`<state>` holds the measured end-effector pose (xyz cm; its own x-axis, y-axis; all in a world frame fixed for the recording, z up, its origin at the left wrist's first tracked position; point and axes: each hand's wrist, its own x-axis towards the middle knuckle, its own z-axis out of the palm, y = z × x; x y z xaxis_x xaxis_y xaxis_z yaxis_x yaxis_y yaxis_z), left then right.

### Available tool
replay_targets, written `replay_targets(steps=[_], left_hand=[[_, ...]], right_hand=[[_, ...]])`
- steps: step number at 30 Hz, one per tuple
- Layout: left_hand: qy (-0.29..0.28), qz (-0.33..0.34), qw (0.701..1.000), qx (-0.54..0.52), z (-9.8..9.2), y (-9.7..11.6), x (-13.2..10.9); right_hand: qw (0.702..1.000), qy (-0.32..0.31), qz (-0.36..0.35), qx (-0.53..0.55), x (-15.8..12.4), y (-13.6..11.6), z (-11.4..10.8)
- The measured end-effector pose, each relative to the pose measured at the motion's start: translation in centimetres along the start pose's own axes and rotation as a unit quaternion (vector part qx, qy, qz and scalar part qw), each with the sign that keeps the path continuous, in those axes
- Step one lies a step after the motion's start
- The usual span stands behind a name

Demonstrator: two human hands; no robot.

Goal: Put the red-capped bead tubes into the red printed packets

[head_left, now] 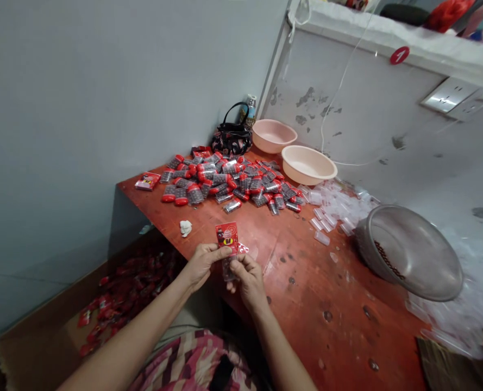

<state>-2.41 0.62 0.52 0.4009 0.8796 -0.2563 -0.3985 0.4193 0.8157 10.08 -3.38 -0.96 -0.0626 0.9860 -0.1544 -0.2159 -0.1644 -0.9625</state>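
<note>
My left hand (202,263) and my right hand (245,274) are both closed on one small packet (227,239) with a red printed card top and a clear plastic sleeve below, held upright over the near edge of the red-brown table (306,282). The left thumb and fingers pinch the card's lower left. The right fingers pinch the clear sleeve beneath it. A heap of filled red-capped packets (225,182) lies further back on the table.
Two pink basins (306,163) and a black handbag (232,138) stand at the back. Clear empty cases (334,209) lie right of the heap beside a tilted metal bowl (412,252). A cardboard box (114,293) with red packets sits on the floor at left. A white scrap (185,228) is nearby.
</note>
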Motion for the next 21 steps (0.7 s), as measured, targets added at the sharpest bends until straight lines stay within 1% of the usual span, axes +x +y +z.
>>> replay_targets(steps=[2,4,5,7,9,11,16,18,21], left_hand=[[0.001,0.002,1.000,0.012,0.0,0.0,0.1],[0.020,0.013,1.000,0.019,0.2,-0.1,0.2],[0.029,0.017,0.999,0.018,0.4,-0.2,0.2],[0.036,0.022,0.999,0.010,0.7,-0.3,0.0],[0.024,0.017,1.000,-0.001,1.1,-0.4,-0.1],[0.013,0.012,1.000,-0.012,1.3,-0.6,-0.2],[0.019,0.004,0.999,-0.028,1.6,-1.1,-0.4],[0.020,-0.001,0.999,-0.045,1.4,-1.1,-0.4],[0.056,0.010,0.994,-0.089,1.1,-0.8,-0.6]], right_hand=[[0.999,0.028,-0.024,-0.023,0.0,-0.1,0.0],[0.995,0.063,-0.052,-0.054,-0.1,-0.3,0.2],[0.994,0.074,-0.054,-0.056,-0.1,-0.3,0.2],[0.997,0.071,-0.030,-0.021,0.0,-0.1,0.3],[0.998,0.053,0.003,0.038,0.2,0.2,0.4],[0.997,0.047,0.012,0.065,0.4,0.5,0.4],[0.995,0.097,-0.014,0.028,0.5,0.4,-0.1],[0.995,0.091,-0.018,0.036,0.2,0.1,-0.3],[0.998,0.038,-0.027,0.052,-0.5,-0.3,-0.6]])
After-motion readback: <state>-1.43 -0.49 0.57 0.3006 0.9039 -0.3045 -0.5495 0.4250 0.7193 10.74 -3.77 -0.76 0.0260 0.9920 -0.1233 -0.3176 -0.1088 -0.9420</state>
